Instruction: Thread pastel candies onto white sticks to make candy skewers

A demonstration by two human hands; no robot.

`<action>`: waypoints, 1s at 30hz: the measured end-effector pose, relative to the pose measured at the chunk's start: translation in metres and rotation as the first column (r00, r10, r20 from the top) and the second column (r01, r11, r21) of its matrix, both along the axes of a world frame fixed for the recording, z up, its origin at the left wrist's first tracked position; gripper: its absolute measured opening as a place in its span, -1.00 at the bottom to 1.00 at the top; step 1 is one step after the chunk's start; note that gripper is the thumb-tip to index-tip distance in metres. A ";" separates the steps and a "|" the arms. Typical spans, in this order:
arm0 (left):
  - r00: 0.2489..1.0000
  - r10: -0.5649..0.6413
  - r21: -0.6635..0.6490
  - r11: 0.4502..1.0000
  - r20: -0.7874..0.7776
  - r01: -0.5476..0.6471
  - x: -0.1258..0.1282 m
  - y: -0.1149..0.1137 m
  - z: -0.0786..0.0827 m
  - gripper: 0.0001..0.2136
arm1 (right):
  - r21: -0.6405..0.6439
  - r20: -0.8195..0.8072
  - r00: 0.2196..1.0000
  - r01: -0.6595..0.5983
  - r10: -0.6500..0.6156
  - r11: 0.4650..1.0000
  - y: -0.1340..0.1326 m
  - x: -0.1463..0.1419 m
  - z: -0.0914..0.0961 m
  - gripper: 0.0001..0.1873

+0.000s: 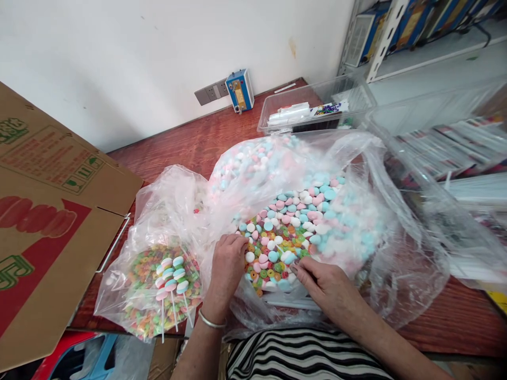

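Note:
My left hand (227,261) reaches into a big clear plastic bag (376,174) and its fingers curl over the sweets at the pile's left edge. My right hand (322,282) rests at the pile's near edge with its fingers pinched together low among the sweets. The pile holds pastel pink, blue and white round sweets (304,208) and small coloured ring sweets (273,250). A smaller bag (166,211) on the left holds ring sweets and three finished skewers (171,277) of stacked sweets on white sticks. What either hand holds is hidden.
A brown cardboard box (51,221) stands at the left. A clear plastic tub (317,100) sits at the back near a blue device (240,89) by the wall socket. More clear packaging (455,153) lies at the right on the wooden table (186,142).

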State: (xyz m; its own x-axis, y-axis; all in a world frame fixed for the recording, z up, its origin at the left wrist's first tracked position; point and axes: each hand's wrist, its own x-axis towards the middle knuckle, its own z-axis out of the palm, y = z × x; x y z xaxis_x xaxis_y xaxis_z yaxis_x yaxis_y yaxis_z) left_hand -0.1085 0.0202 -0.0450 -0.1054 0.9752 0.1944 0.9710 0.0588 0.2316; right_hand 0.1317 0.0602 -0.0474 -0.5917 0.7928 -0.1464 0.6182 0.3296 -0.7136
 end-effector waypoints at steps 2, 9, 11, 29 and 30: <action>0.999 0.004 0.006 1.000 0.033 -0.005 0.003 -0.001 0.000 -0.86 | 0.026 0.071 0.996 -0.050 0.048 0.998 -0.001 -0.004 0.003 -0.65; 0.983 0.096 -0.080 0.993 0.157 -0.084 0.003 -0.001 0.008 -0.81 | 0.110 0.341 0.915 -0.267 0.216 0.957 0.003 -0.038 0.028 -0.70; 0.971 0.136 -0.107 0.987 0.195 -0.117 0.002 -0.001 0.007 -0.81 | 0.107 0.350 0.902 -0.305 0.252 0.946 0.006 -0.049 0.032 -0.72; 0.891 0.236 -0.119 0.971 0.388 -0.206 -0.004 -0.001 0.003 -0.77 | 0.136 0.384 0.884 -0.342 0.269 0.930 0.016 -0.090 0.035 -0.79; 0.873 0.250 -0.117 0.968 0.419 -0.222 -0.005 -0.001 0.003 -0.77 | 0.142 0.380 0.887 -0.335 0.261 0.931 0.015 -0.087 0.035 -0.78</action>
State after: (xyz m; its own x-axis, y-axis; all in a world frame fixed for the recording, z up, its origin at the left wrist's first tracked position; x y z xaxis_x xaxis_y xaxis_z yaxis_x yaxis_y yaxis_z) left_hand -0.1132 0.0190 -0.0424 -0.3926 0.9195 0.0167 0.7338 0.3023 0.6084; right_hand 0.0445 0.0753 -0.0125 -0.7441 0.6209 -0.2464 0.6643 0.6492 -0.3704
